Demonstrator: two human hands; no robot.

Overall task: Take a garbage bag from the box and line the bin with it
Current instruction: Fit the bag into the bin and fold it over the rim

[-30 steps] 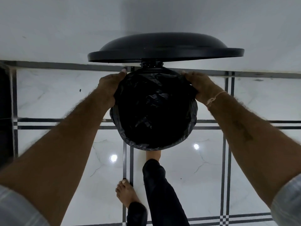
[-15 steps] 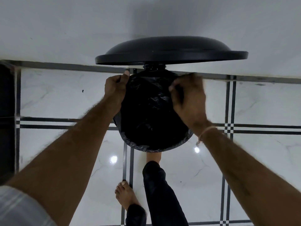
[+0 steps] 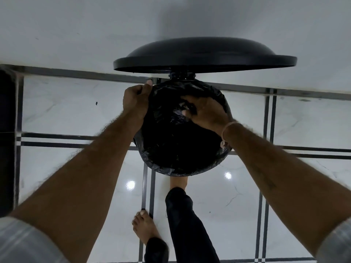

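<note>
A round black pedal bin stands on the floor by the wall, its lid raised upright. A black garbage bag lines the bin's mouth, its edge folded over the rim. My left hand grips the bag's edge at the rim's far left. My right hand reaches inside the opening at the upper right, fingers curled into the crumpled plastic. The bin's body is hidden under the bag. No box of bags is in view.
White marble floor tiles with dark inlay stripes surround the bin. One bare foot rests at the bin's base near the pedal, the other foot stands behind it. A white wall lies just beyond. A dark object borders the left edge.
My right hand left the rim's right side and moved inward into the bag's opening. My left hand stayed on the left rim. The view shifted slightly.
</note>
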